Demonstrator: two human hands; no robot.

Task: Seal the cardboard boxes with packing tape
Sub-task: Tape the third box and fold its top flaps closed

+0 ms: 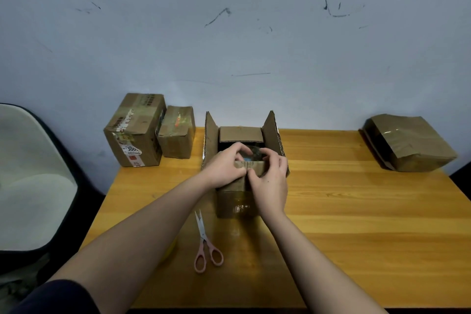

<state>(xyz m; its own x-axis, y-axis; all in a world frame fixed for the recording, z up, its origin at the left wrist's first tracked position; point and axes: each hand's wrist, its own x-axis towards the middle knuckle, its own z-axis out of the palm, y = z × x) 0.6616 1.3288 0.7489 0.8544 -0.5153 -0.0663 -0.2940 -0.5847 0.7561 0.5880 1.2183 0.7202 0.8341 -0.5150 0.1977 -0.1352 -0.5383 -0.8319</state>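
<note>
An open cardboard box stands in the middle of the wooden table, its two side flaps upright and its far flap folded inward. My left hand and my right hand both grip the near flap at the box's front rim, fingers curled over its edge. Between my fingers something round, clear and shiny, possibly a tape roll, shows inside the box; whether either hand touches it I cannot tell. Pink-handled scissors lie shut on the table just in front of the box.
Two taped cardboard boxes, a larger one and a smaller one, stand at the table's far left corner. A flattened brown package lies at the far right. A dark-rimmed chair stands left of the table. The wall runs right behind.
</note>
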